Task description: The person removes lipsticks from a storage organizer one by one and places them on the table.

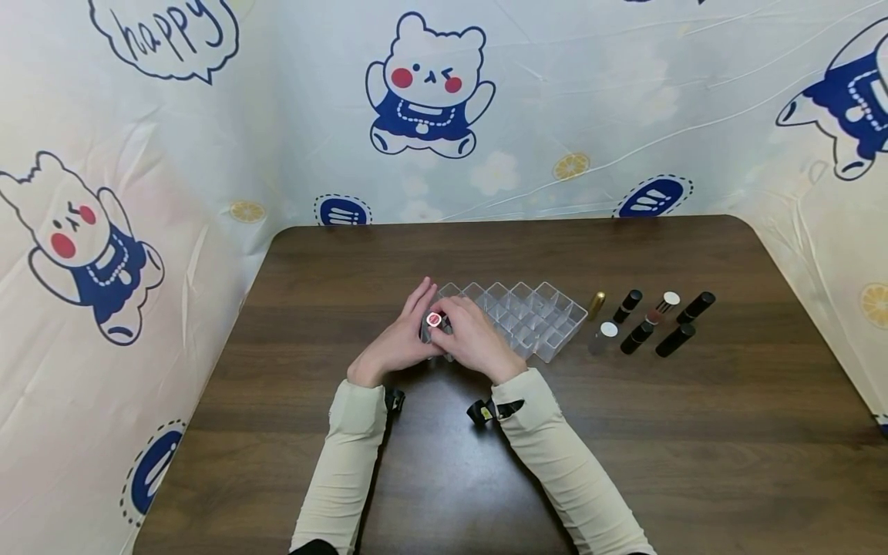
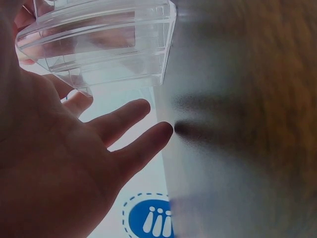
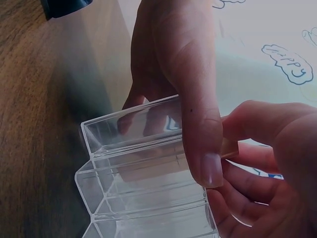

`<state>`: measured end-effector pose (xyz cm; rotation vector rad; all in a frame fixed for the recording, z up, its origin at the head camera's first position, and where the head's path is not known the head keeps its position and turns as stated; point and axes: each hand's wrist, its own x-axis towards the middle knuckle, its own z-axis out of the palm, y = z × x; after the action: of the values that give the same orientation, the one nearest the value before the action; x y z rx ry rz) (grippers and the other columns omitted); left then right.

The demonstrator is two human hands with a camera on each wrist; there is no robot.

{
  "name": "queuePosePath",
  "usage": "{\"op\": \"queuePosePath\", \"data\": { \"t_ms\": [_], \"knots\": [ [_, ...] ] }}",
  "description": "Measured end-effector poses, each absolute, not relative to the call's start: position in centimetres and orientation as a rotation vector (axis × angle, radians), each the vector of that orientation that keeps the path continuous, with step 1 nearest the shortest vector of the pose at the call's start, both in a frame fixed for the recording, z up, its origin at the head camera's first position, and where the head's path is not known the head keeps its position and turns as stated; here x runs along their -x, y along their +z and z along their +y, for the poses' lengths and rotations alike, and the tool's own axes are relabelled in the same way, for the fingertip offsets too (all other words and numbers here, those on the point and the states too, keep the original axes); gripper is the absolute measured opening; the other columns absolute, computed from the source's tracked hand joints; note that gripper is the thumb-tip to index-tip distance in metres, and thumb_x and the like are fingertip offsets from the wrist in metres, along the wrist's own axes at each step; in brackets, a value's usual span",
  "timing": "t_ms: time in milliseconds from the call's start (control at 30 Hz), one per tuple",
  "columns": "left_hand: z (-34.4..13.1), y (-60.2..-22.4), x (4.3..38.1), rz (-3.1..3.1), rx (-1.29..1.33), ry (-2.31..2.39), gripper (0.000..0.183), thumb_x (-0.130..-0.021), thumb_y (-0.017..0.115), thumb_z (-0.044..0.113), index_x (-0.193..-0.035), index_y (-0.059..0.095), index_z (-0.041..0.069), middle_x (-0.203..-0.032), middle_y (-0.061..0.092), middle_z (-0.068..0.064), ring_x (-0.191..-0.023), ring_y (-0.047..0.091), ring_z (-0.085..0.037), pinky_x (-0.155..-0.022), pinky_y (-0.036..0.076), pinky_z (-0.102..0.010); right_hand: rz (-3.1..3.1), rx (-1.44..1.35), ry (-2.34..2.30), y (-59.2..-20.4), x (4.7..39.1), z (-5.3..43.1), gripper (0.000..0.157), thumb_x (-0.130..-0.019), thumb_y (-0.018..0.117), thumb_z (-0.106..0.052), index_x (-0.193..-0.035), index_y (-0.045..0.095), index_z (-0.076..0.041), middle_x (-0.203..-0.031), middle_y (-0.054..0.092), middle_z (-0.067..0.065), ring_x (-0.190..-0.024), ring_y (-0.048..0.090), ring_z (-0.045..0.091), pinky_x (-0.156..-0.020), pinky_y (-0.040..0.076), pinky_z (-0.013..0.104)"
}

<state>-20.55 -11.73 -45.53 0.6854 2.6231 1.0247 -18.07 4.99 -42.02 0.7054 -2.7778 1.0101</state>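
In the head view a clear stepped lipstick organizer (image 1: 530,316) stands on the table. My left hand (image 1: 395,341) holds its left end; in the right wrist view the thumb (image 3: 208,166) lies along the near side, with fingers showing through the plastic behind. Two fingers (image 2: 131,131) stretch out straight below it in the left wrist view. My right hand (image 1: 475,331) pinches a lipstick tube (image 1: 434,319) with a round red-and-white end, over a corner compartment. Part of that tube (image 3: 230,148) shows between the right fingers, its lower part seen blurred through the organizer wall.
Right of the organizer are a gold tube (image 1: 596,305), a clear tube with a white top (image 1: 605,338), a white-capped reddish tube (image 1: 662,307) and several black tubes (image 1: 674,340). A patterned curtain (image 1: 541,116) hangs behind the brown table (image 1: 486,247).
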Motion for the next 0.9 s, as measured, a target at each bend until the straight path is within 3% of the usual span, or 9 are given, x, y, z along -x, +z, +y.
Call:
{"op": "queuePosePath", "data": {
  "t_ms": [267,500,900],
  "knots": [
    [-11.6,-45.4,20.5,2.619,-0.667,1.024,0.099,-0.073,0.065,0.053,-0.146,0.005,0.021,-0.147,-0.013,0.022,-0.136,0.016,-0.015,-0.102,0.032,-0.041,-2.736,-0.710,1.037,-41.8,18.0,5.0,0.022,-0.079,0.058,-0.017,-0.099,0.061,-0.008,-0.095,0.061,0.002,-0.090,0.053,0.017,-0.080,0.044,0.028],
    [-11.7,-45.5,20.4,2.621,-0.663,1.028,0.097,-0.073,0.063,0.057,-0.144,0.001,0.033,-0.147,-0.012,0.022,-0.137,0.015,-0.015,-0.103,0.032,-0.042,-2.714,-0.681,1.089,-41.5,18.0,5.4,0.021,-0.080,0.058,-0.017,-0.099,0.062,-0.008,-0.096,0.061,0.002,-0.090,0.055,0.019,-0.077,0.044,0.028],
    [-11.6,-45.4,20.3,2.630,-0.660,1.035,0.099,-0.072,0.062,0.059,-0.145,0.003,0.028,-0.147,-0.011,0.023,-0.136,0.017,-0.014,-0.102,0.033,-0.041,-2.654,-0.682,1.181,-40.8,18.0,5.9,0.019,-0.081,0.058,-0.015,-0.098,0.061,-0.008,-0.091,0.060,0.000,-0.083,0.056,0.018,-0.071,0.045,0.026]
  ]
}}
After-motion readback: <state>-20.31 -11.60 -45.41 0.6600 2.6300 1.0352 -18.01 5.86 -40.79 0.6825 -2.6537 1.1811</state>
